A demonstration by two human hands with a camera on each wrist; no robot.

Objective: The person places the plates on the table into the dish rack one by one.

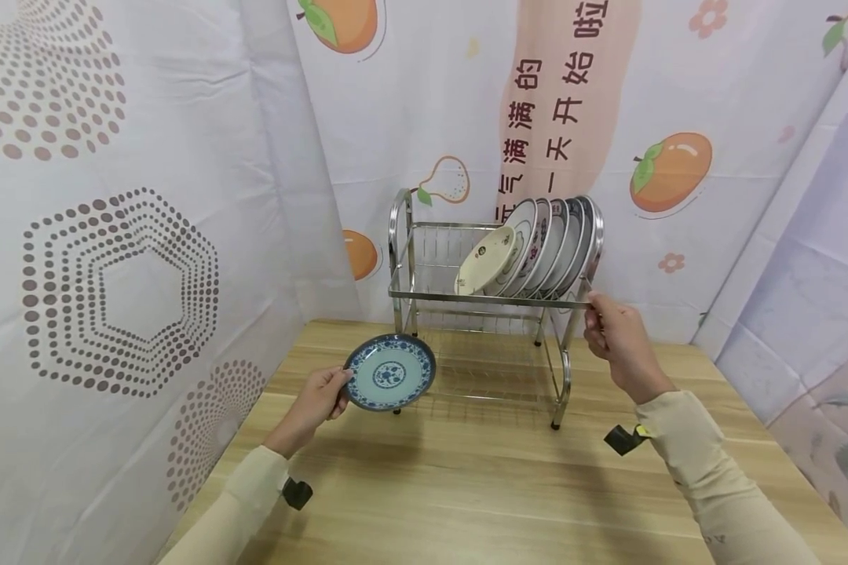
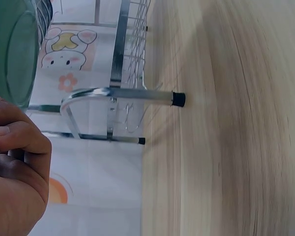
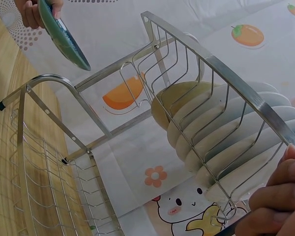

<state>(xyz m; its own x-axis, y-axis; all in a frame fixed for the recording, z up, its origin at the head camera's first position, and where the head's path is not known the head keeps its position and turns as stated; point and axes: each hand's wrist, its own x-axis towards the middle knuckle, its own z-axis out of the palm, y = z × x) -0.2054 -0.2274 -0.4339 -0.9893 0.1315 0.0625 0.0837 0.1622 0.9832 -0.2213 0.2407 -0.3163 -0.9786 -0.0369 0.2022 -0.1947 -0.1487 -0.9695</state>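
Note:
My left hand (image 1: 318, 399) pinches the near-left rim of a round plate (image 1: 390, 373) between thumb and fingers. The plate's upper face is pale blue with a dark blue floral border, and its green underside (image 2: 10, 59) shows in the left wrist view. It is held up in front of the lower left of a two-tier metal dish rack (image 1: 438, 297). At the rack's front right upper corner, my right hand (image 1: 620, 341) grips the frame. Several white plates (image 1: 533, 247) stand on edge on the right of the upper tier, with a smaller cream dish (image 1: 486, 260) leaning at their left end.
The rack stands on black feet (image 1: 555, 426) on a wooden table (image 1: 466, 486). Its lower tier (image 1: 495, 384) is a wire shelf close above the tabletop. Printed curtains (image 1: 424, 94) hang behind and to both sides, close to the rack's back.

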